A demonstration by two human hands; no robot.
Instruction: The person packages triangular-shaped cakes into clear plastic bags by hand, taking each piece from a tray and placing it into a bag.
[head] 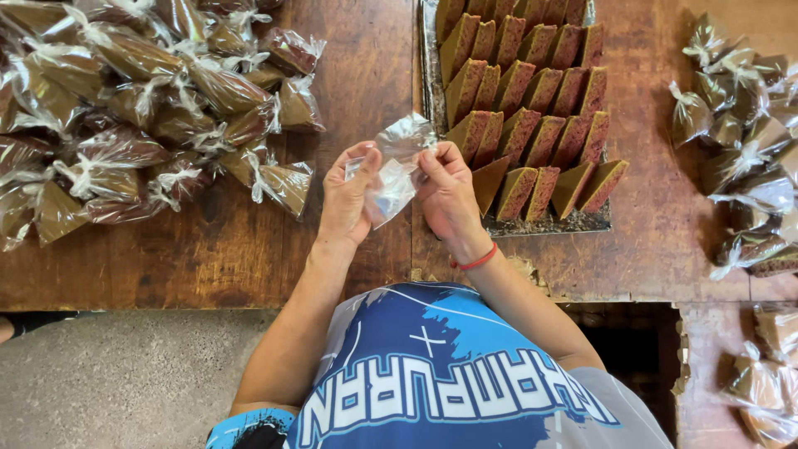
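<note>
Clear crinkly plastic bag (397,170) pinched between left hand (347,195) and right hand (446,193), long axis tilted upper-right, over worn wooden counter (349,75).

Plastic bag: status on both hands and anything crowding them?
Left hand and right hand pinching the empty clear plastic bag. Cake tray beside right hand. Nothing blocking.

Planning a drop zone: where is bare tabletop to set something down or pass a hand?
Free: the wooden strip between the pile of bagged slices and the tray of cake slices, running down to the near edge under the left hand and right hand, which hold a clear bag. Also free: the strip between tray and right-side bags. Crowded: far left, far right.
</note>
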